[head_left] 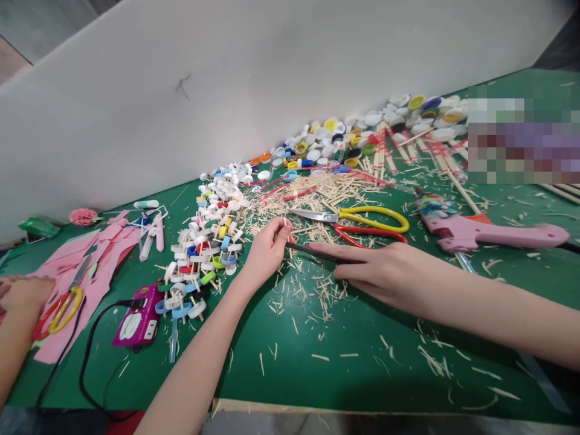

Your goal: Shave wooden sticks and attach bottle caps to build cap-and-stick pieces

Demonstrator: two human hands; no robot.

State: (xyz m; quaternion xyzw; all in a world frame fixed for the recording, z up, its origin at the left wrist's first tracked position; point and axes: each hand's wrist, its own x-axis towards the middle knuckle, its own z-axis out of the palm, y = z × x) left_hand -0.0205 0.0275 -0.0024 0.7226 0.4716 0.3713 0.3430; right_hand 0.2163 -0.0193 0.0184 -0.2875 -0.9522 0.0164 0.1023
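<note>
Nearest you, the green table [272,380] carries loose shavings [328,296], strewn below and between your hands. Your right hand [378,269] comes in from the right, palm down, its fingers closed over a slim dark tool [321,252] and the index laid straight along it. The tool is the relation to watch: its long axis bridges the gap between your hands, running leftward from under the right fingers and slightly away from you, so that its tip meets the fingertips of your left hand [269,244]. That hand is drawn into a tight pinch, thumb against fingers, and seems to hold a short pale stick [290,254], mostly hidden by your fingers; the tool's line appears to cross the stick rather than follow it. You have the right hand on the tool's body, while the left is the one at its tip. Just beyond the tool lie the scissors [336,217], blades toward the left hand and red and yellow handles above the right. A pink glue gun [498,234] rests well to the right, and cap-and-stick pieces [203,241] heap up left of your left hand. Farthest off, loose caps [321,142] lie along the white partition [272,72].
</note>
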